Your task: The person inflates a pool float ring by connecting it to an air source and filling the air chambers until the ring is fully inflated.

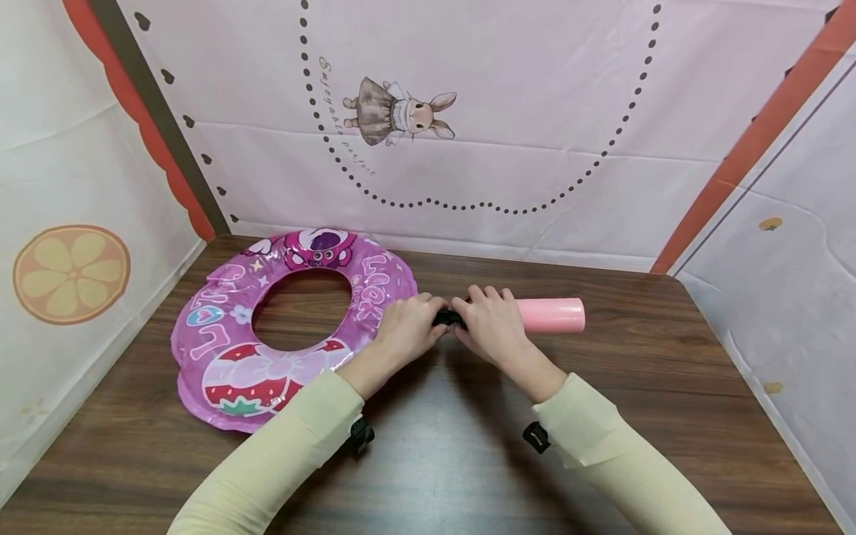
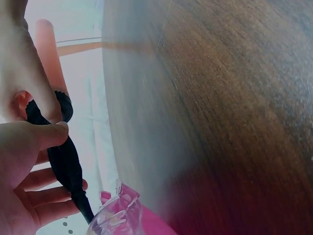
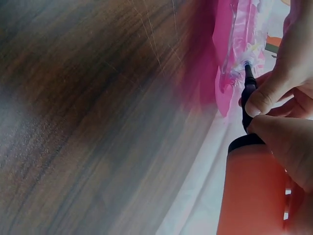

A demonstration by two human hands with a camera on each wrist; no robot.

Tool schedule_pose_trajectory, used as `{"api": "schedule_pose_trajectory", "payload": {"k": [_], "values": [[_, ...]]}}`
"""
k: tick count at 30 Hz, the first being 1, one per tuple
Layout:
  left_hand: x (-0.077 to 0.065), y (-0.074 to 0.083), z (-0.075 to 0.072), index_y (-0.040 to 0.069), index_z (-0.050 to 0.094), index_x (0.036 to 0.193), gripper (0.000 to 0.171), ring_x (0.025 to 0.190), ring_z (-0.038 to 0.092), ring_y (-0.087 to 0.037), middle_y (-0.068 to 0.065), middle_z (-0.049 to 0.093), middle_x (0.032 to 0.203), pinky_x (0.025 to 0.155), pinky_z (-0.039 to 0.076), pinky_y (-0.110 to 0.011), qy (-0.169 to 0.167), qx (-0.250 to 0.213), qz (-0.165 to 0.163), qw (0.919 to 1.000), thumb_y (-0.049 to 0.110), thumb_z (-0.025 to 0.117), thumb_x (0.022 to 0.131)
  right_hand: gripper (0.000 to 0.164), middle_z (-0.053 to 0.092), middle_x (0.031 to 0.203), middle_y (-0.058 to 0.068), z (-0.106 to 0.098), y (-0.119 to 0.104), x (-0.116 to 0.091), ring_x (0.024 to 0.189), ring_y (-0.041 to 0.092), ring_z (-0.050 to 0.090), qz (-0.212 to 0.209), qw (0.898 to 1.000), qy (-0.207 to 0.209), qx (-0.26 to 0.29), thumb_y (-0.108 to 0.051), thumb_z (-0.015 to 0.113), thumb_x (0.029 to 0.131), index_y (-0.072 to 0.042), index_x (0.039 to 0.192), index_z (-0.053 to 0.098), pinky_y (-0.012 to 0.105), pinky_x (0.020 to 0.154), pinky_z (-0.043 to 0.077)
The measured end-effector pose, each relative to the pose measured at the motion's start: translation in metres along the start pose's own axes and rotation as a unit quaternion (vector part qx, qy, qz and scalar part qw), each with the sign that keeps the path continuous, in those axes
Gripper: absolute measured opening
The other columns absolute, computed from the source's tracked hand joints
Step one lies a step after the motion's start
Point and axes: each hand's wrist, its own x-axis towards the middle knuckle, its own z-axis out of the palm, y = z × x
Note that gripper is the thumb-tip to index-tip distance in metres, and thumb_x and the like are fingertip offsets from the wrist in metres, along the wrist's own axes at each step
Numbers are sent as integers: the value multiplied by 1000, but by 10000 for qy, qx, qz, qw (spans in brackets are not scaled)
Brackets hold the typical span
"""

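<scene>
A pink cylindrical hand pump (image 1: 555,315) lies crosswise in front of me, its black nozzle (image 3: 249,90) pointing left. My left hand (image 1: 409,327) pinches the nozzle between thumb and fingers, beside the ring's right edge. Close against it, my right hand (image 1: 493,323) grips the pump around its black collar (image 3: 244,142). At the left lies a purple inflatable swim ring (image 1: 200,327) with a bear and strawberry print, its outline wrinkled. In the right wrist view the nozzle tip meets the ring's clear valve (image 3: 246,63). My left hand hides that joint in the head view.
The brown wooden table (image 1: 642,416) carries both things. Printed cloth walls (image 1: 535,96) stand behind it and on both sides. Black wrist cameras (image 1: 536,437) hang under my sleeves.
</scene>
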Motion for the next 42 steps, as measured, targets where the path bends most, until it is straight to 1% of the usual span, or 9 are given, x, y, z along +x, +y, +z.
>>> {"api": "schedule_pose_trajectory", "payload": {"k": [3, 7, 12, 18, 23, 27, 30, 35, 42], "values": [[1, 1, -3, 12, 65, 98, 29, 71, 64, -26, -4, 65, 86, 58, 52, -40, -175, 57, 11, 9998, 28, 74, 76, 29, 59, 85, 5, 1, 0, 0, 74, 26, 58, 65, 10000, -17, 10, -35, 72, 71, -17, 91, 61, 38, 59, 43], [3, 1, -9, 10, 64, 102, 31, 75, 64, -27, -7, 64, 90, 62, 53, -41, -578, 5, 57, 9983, 26, 74, 77, 27, 59, 85, 5, 3, 0, -1, 74, 26, 58, 68, 10000, 30, 26, -33, 72, 71, -17, 90, 61, 38, 59, 43], [9, -3, -29, 9, 65, 105, 33, 80, 64, -26, -8, 64, 92, 68, 53, -41, -1087, -92, 182, 9939, 25, 74, 77, 26, 59, 83, 5, 5, 1, -2, 72, 26, 58, -14, 9998, 218, 24, -33, 72, 72, -15, 87, 60, 38, 58, 43], [17, -20, -55, 11, 65, 108, 34, 88, 64, -25, -7, 65, 101, 73, 52, -40, -1434, 25, 247, 9893, 25, 73, 78, 25, 59, 80, 6, 6, 3, -6, 70, 27, 58, -39, 9991, 387, 144, -31, 72, 72, -14, 85, 59, 38, 57, 42], [23, -37, -66, 12, 68, 104, 30, 95, 62, -28, -5, 67, 104, 77, 52, -42, -1716, 263, 320, 9843, 22, 73, 77, 25, 58, 79, 6, 7, 8, -9, 70, 27, 57, -28, 9985, 522, 181, -31, 72, 71, -14, 85, 59, 38, 57, 41], [22, -46, -65, 11, 71, 100, 27, 96, 61, -28, -5, 68, 101, 77, 52, -42, -1953, 357, 422, 9792, 21, 74, 75, 24, 58, 79, 6, 6, 12, -10, 69, 27, 57, -83, 9978, 641, 127, -30, 72, 71, -14, 84, 59, 38, 57, 41], [21, -50, -60, 12, 72, 96, 25, 94, 62, -28, -5, 69, 97, 76, 53, -41, -2011, 488, 547, 9768, 24, 75, 74, 23, 59, 81, 6, 6, 15, -10, 71, 28, 58, -124, 9970, 752, 102, -30, 72, 71, -14, 84, 59, 40, 58, 42], [18, -49, -52, 16, 73, 90, 27, 89, 61, -26, -3, 66, 93, 72, 53, -40, -1905, 697, 670, 9769, 35, 77, 71, 25, 59, 82, 7, 5, 19, -11, 74, 28, 59, -158, 9949, 995, 14, -30, 73, 71, -14, 83, 58, 43, 62, 43], [15, -47, -42, 19, 74, 87, 26, 85, 59, -25, -1, 63, 89, 65, 52, -39, -1727, 908, 597, 9790, 36, 79, 68, 26, 56, 81, 7, 5, 21, -14, 76, 28, 58, -305, 9898, 1372, -227, -30, 72, 72, -12, 80, 55, 43, 63, 42]]}}
